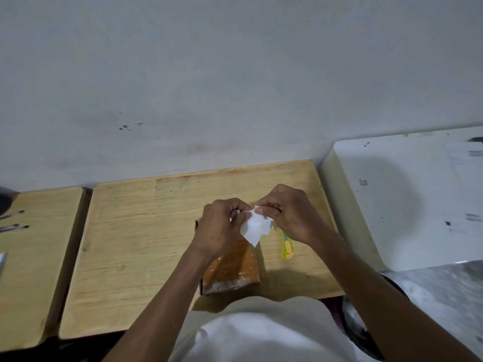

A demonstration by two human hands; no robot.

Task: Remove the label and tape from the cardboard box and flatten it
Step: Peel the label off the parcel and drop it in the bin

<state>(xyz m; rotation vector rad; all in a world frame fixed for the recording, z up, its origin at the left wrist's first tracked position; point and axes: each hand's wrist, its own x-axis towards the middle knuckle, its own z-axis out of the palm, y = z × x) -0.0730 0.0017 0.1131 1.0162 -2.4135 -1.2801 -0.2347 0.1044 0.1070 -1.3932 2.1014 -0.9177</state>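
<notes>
A small brown cardboard box [231, 270] wrapped in shiny clear tape lies on the wooden table [146, 239], near its front edge. Above the box's far end, both hands hold a torn white paper label [254, 227] with a printed barcode. My left hand [218, 228] pinches the label's left edge. My right hand [290, 214] pinches its top right corner. The label hangs free in the air, off the box. My left forearm hides part of the box's left side.
A yellow-green utility knife [287, 246] lies on the table just right of the box. A second wooden table [34, 257] at the left carries several pens [14, 220]. A white appliance top [407, 194] stands at the right, and a wall runs behind.
</notes>
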